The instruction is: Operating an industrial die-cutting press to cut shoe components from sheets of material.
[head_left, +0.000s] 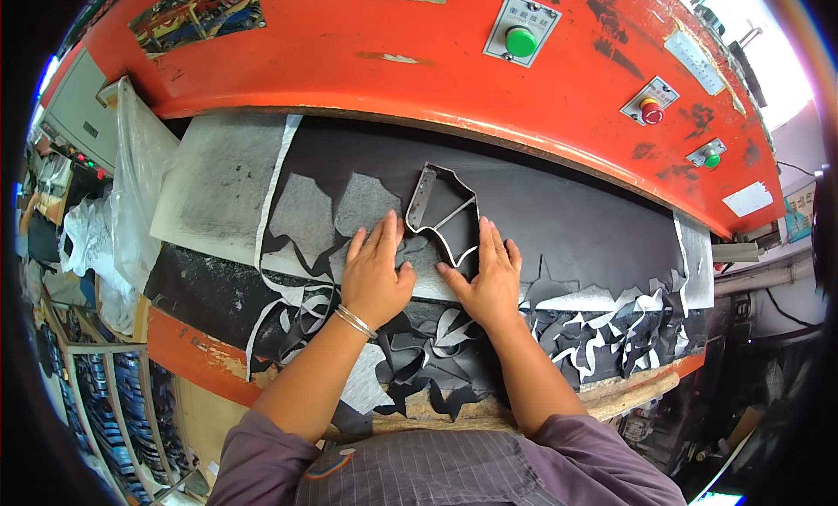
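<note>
A metal cutting die [443, 211], an irregular outline with a crossbar, stands on a dark sheet of leather-like material [576, 231]. My right hand [491, 283] is at its lower right, with the fingers along the outer edge and the thumb by the lower tip, gripping that corner. Flat on the material to the left of the die lies my left hand [377, 279], fingers stretched out and fingertips close to the die's left edge. Beyond my left hand, two grey die-shaped areas [301, 211] show where the dark surface is cut through.
An orange press beam [349, 65] spans the far side, bearing a green button [521, 41] and a red button [651, 111]. Tangled offcuts [611, 331] hang along the near edge. Clear plastic bags [144, 192] hang at left, above a rack [109, 410] of stacked pieces.
</note>
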Demonstrator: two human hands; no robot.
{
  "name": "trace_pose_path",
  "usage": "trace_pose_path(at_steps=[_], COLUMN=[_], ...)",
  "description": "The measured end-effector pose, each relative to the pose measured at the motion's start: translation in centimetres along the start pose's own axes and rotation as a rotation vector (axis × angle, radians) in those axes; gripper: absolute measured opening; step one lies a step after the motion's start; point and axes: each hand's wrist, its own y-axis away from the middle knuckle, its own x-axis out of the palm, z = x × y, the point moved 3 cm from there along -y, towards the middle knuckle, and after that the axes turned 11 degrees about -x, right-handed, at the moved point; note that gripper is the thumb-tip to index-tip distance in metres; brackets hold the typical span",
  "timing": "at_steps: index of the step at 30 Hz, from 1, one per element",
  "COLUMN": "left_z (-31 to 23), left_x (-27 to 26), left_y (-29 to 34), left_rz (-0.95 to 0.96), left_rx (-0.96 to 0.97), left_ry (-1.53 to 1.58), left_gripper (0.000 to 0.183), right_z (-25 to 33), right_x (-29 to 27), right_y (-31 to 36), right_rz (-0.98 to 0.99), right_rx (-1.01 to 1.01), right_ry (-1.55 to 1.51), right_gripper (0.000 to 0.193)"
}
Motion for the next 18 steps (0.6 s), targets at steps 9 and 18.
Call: trace_pose_path(at_steps=[9, 18], left_z=[-1.9, -18.1], left_x=[-0.1, -8.2], left_y=[1.0, -1.4], left_rz=[0.07, 0.142], left_rx=[-0.06, 0.089], left_ry=[-0.006, 0.612], left_gripper=[0.081, 0.025], right_z=[-0.9, -12.2], right_x=[-1.7, -27.9], right_y=[1.2, 2.3], right_rz=[0.042, -1.259], right_rx=[0.003, 0.134], right_ry=[-0.071, -0.307], right_gripper=[0.095, 0.068])
